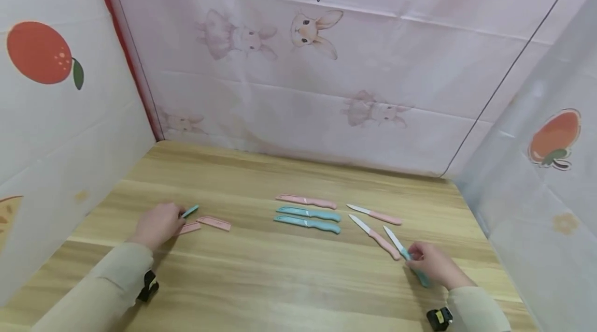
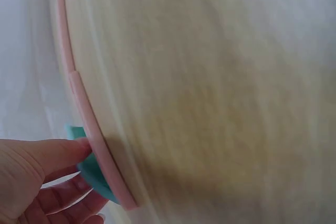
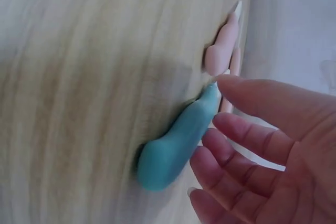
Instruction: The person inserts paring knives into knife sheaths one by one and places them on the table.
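Observation:
My left hand (image 1: 158, 226) pinches a teal knife sheath (image 1: 189, 211) between thumb and fingers, tilted up. In the left wrist view the sheath (image 2: 93, 174) is partly behind a pink sheath (image 2: 107, 166). Another pink sheath (image 1: 214, 223) lies to its right. My right hand (image 1: 434, 262) is at a teal-handled knife (image 1: 394, 239) lying on the table, blade pointing away. In the right wrist view the thumb tip is right at the neck of the teal handle (image 3: 176, 145), with the other fingers loosely bent and spread along its side.
Two bare pink-handled knives (image 1: 384, 244) (image 1: 384, 217) lie left of and beyond the teal one. In the middle, a pink sheathed knife (image 1: 322, 202) and two teal sheathed knives (image 1: 324, 214) (image 1: 322, 226) lie in parallel. Printed curtains (image 1: 280, 94) enclose the wooden table (image 1: 261, 280).

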`<action>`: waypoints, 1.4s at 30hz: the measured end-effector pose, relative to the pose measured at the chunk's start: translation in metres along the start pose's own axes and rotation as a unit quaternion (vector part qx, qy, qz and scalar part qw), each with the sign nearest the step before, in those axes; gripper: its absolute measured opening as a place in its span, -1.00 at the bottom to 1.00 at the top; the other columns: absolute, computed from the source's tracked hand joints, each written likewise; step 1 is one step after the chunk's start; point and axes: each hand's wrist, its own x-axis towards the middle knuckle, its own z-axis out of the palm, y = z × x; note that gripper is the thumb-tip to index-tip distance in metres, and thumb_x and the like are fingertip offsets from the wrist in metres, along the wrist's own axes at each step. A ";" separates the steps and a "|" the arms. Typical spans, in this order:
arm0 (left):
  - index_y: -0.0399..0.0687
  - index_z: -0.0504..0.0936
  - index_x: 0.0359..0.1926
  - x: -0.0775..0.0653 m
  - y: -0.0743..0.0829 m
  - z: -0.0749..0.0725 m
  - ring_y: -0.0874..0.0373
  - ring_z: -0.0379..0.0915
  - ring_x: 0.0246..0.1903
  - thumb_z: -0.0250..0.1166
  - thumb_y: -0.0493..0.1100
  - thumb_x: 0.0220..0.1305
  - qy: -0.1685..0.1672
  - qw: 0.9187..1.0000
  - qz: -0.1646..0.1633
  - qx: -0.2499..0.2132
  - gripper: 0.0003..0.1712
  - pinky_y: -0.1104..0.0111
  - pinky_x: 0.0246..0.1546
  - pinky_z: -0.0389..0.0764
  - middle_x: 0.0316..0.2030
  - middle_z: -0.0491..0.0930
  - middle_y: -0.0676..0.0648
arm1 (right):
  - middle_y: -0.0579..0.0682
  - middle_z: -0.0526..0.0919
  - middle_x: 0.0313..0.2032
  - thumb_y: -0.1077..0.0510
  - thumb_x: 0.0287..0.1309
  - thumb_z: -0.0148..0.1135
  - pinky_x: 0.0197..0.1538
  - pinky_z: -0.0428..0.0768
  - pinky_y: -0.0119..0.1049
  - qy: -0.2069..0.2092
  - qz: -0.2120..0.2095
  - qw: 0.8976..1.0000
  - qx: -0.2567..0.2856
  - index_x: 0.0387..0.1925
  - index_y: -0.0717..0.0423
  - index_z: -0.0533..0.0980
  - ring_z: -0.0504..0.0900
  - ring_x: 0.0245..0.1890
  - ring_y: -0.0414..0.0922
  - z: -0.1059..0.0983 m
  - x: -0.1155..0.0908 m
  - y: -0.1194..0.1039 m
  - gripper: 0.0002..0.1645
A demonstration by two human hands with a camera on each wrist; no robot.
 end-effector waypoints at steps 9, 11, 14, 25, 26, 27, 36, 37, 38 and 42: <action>-0.22 0.53 -0.35 0.001 0.003 -0.001 0.09 0.32 -0.60 0.10 -0.23 0.29 0.016 0.998 -0.047 -0.034 -0.85 0.28 -0.66 0.37 -0.58 0.44 -0.05 | -0.06 0.52 -0.49 0.26 -0.12 0.42 -0.36 0.54 -0.23 -0.001 0.006 1.000 -0.018 -0.33 0.26 0.52 0.49 -0.44 -0.16 0.009 0.004 0.007 -0.71; -0.20 0.50 -0.28 0.002 0.013 -0.005 0.09 0.32 -0.61 0.05 -0.16 0.35 0.029 0.997 -0.050 -0.051 -0.81 0.28 -0.66 0.35 -0.58 0.44 -0.04 | -0.05 0.52 -0.48 0.28 -0.11 0.40 -0.36 0.54 -0.23 -0.001 0.007 1.000 -0.019 -0.33 0.26 0.51 0.49 -0.44 -0.16 0.010 0.005 0.009 -0.73; -0.19 0.46 -0.20 0.004 0.035 -0.012 0.12 0.34 -0.63 0.03 -0.12 0.38 0.049 0.993 -0.042 -0.100 -0.79 0.30 -0.70 0.37 -0.55 0.46 -0.04 | -0.05 0.51 -0.49 0.30 -0.10 0.37 -0.37 0.53 -0.23 0.002 0.009 1.000 -0.015 -0.35 0.26 0.51 0.48 -0.44 -0.16 0.010 0.005 0.012 -0.77; -0.23 0.52 -0.31 -0.001 0.109 0.001 0.07 0.52 -0.46 0.23 -0.15 0.27 0.098 0.902 -0.027 -0.419 -0.81 0.32 -0.46 0.57 -0.47 0.56 -0.15 | 0.07 0.54 -0.28 0.23 0.14 0.19 -0.35 0.53 -0.26 0.052 0.002 0.994 0.098 -0.10 0.35 0.45 0.52 -0.33 -0.08 -0.010 -0.009 0.014 -0.69; -0.25 0.51 -0.30 -0.001 0.114 0.003 0.04 0.55 -0.41 0.23 -0.15 0.27 0.091 0.885 -0.037 -0.455 -0.79 0.31 -0.42 0.60 -0.42 0.58 -0.17 | 0.08 0.55 -0.28 0.19 0.19 0.18 -0.35 0.53 -0.26 0.067 0.003 0.992 0.105 -0.07 0.34 0.44 0.53 -0.33 -0.08 -0.012 -0.010 0.013 -0.66; -0.27 0.50 -0.28 -0.001 0.120 0.005 0.04 0.57 -0.36 0.23 -0.14 0.27 0.083 0.868 -0.047 -0.487 -0.77 0.30 -0.37 0.62 -0.37 0.60 -0.19 | 0.10 0.56 -0.26 0.15 0.23 0.16 -0.34 0.53 -0.26 0.082 0.005 0.990 0.117 -0.05 0.34 0.43 0.54 -0.32 -0.06 -0.014 -0.012 0.012 -0.64; -0.29 0.38 -0.33 0.001 0.172 0.018 0.16 0.61 -0.24 0.16 -0.28 0.30 0.049 0.725 -0.092 -0.681 -0.86 0.46 -0.33 0.62 -0.29 0.62 -0.13 | 0.15 0.59 -0.07 -0.19 0.22 0.09 -0.18 0.54 -0.38 0.215 0.028 0.956 0.196 0.10 0.17 0.44 0.58 -0.17 -0.18 -0.014 -0.016 -0.015 -0.39; -0.27 0.34 -0.37 0.001 0.176 0.019 0.16 0.62 -0.26 0.15 -0.31 0.29 0.049 0.714 -0.093 -0.692 -0.84 0.48 -0.36 0.61 -0.32 0.63 -0.12 | 0.14 0.60 -0.09 -0.17 0.24 0.09 -0.18 0.54 -0.44 0.222 0.025 0.950 0.218 0.10 0.17 0.44 0.59 -0.20 -0.22 -0.012 -0.015 -0.019 -0.41; -0.25 0.32 -0.39 0.001 0.181 0.021 0.15 0.62 -0.27 0.15 -0.32 0.29 0.047 0.704 -0.095 -0.702 -0.82 0.49 -0.39 0.61 -0.35 0.63 -0.11 | 0.12 0.60 -0.12 -0.14 0.25 0.09 -0.18 0.53 -0.51 0.227 0.020 0.943 0.241 0.10 0.19 0.43 0.60 -0.23 -0.27 -0.010 -0.014 -0.023 -0.44; -0.22 0.26 -0.37 0.000 0.198 0.026 0.15 0.63 -0.30 0.14 -0.34 0.29 0.037 0.656 -0.094 -0.748 -0.81 0.54 -0.46 0.59 -0.37 0.63 -0.12 | -0.01 0.60 -0.26 -0.03 0.28 0.10 -0.18 0.55 -0.55 0.237 0.006 0.916 0.324 0.05 0.25 0.40 0.61 -0.29 -0.30 0.001 -0.009 -0.040 -0.52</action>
